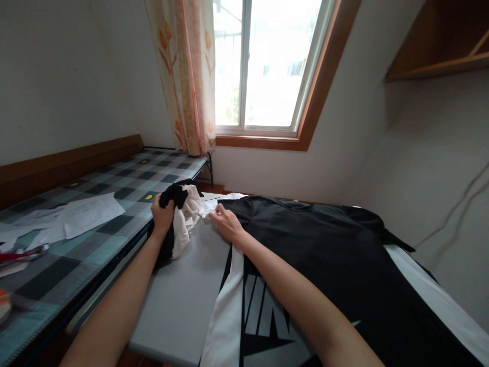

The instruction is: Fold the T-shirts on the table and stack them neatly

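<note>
Bunched black and cream-white cloth [187, 219] hangs over the far left edge of the grey table [175, 300]. My left hand [162, 211] is closed around its black part. To the right, a black T-shirt [317, 239] with white side panels and a grey-white print lies spread on the table. My right hand [226, 223] is beside its left sleeve, with the fingers pinched at a white piece of cloth [209, 206] near the sleeve end. Whether this white piece belongs to the bunched cloth cannot be made out. My right forearm crosses over the shirt's front.
A bed with a checked cover [110, 244] runs along the left, with paper sheets [84, 216] and a red-handled item [23, 255] on it. Behind the table are a wall, a window [267, 66] and a flowered curtain [187, 76]. A wooden shelf [439, 66] hangs upper right.
</note>
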The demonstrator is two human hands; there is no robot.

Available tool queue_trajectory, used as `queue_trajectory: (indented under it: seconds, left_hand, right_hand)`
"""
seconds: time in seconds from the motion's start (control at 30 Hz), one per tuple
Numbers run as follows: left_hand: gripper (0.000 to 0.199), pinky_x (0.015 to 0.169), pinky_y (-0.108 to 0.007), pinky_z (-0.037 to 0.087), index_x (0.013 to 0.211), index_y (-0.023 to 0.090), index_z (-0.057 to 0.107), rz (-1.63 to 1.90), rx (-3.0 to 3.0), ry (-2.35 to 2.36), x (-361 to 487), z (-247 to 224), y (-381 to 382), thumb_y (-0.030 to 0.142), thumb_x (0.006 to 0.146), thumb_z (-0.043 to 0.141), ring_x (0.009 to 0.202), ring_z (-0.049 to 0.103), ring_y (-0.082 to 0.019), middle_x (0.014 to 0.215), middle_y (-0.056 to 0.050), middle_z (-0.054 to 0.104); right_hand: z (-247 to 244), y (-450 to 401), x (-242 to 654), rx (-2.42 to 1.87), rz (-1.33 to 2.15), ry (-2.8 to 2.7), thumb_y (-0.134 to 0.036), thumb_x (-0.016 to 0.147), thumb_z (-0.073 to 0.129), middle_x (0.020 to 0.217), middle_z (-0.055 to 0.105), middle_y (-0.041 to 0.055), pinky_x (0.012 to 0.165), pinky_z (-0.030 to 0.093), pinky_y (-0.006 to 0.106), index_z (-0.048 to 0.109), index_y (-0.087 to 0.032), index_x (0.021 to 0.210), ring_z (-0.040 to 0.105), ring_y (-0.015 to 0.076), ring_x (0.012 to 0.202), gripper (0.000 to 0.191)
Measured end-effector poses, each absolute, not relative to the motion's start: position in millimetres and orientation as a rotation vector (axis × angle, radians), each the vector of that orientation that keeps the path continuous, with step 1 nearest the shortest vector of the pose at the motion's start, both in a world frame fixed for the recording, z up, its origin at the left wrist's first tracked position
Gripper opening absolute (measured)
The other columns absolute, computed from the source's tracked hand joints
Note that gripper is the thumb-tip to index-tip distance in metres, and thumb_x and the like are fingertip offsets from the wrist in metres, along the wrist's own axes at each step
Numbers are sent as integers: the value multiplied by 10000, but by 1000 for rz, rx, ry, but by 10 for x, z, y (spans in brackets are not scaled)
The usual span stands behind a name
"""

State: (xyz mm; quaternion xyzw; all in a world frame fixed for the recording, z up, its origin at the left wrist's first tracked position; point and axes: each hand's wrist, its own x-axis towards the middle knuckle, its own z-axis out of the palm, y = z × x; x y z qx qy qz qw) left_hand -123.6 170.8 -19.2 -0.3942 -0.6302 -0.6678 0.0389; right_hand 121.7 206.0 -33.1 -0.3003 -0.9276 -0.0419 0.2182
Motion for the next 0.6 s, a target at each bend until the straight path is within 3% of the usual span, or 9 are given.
queue_trajectory:
  seconds: [0.07,0.17,0.23,0.33,0.43,0.6]
  left_hand:
    - [223,782,-316,480,851,178,571,-2050,-1208,-1933,-1233,-188,1712,227,634,579,765,560,-168,771,7,575]
    - [217,776,-310,473,837,185,561,-2051,-1217,-1930,-1224,-182,1714,243,628,579,766,553,-169,770,7,569]
    - [224,778,-312,469,836,187,558,-2051,-1238,-1930,-1219,-179,1712,257,625,584,764,548,-169,769,8,566]
    - [238,777,-312,467,851,188,561,-2060,-1261,-1931,-1209,-174,1706,268,628,581,753,543,-166,773,9,567]
    - [236,766,-308,469,848,189,561,-2069,-1259,-1940,-1198,-165,1698,266,626,582,737,541,-163,762,12,563]
    - [238,772,-310,474,851,188,561,-2068,-1252,-1955,-1182,-148,1691,246,621,578,745,551,-168,771,8,570]
  right_hand:
    - [-309,2113,1292,-1184,40,-2315,-96,901,412,1158,497,83,685,406,271,667,-219,1006,550,133,748,301]
    - [-272,2157,1407,-1510,182,-2016,-142,902,417,1109,491,104,759,434,311,698,-193,920,561,171,817,286]
    - [-265,2141,1454,-1519,143,-1999,-246,911,476,1137,494,139,858,423,385,706,-184,948,535,251,981,241]
    - [-284,2071,1466,-1194,4,-2286,-387,855,614,1340,432,152,999,333,481,716,-204,975,374,335,1229,241]
    - [-304,2022,1425,-913,-148,-2513,-291,849,622,1460,378,119,1079,237,501,745,-201,932,263,339,1326,174]
    - [-307,2041,1306,-912,-296,-2527,-84,864,478,1448,439,137,1093,222,505,768,-155,921,273,345,1334,304]
